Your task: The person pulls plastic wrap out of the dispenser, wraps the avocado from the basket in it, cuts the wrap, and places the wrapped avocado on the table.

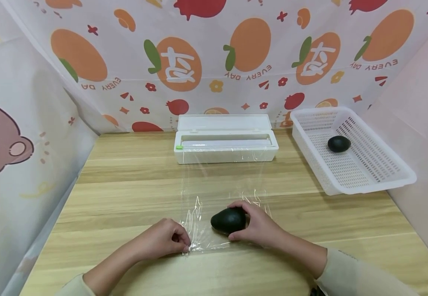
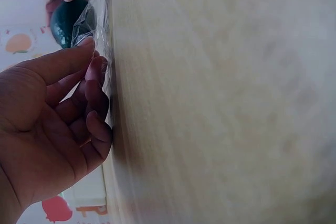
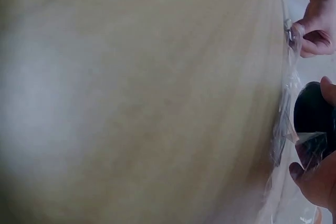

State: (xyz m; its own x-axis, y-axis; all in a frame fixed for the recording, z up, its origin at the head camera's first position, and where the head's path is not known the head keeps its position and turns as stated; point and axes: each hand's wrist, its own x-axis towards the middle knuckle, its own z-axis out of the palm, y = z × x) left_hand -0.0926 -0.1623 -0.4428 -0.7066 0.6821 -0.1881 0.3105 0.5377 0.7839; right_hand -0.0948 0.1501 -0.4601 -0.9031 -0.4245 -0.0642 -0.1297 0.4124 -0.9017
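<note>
- My left hand [image 1: 167,238]: fingertips pinch the near-left corner of the clear film [image 1: 206,240].
- Film runs toward me over the wood table [image 1: 125,187] from the roll in the open white box [image 1: 229,156] at the back.
- Dark avocado [image 1: 228,220]: over the film's near end, between my hands, which are apart.
- My right hand [image 1: 260,228]: thumb and fingers clamped round the avocado's right end.
- White basket [image 1: 378,190]: back right, second avocado [image 1: 339,144] inside.
</note>
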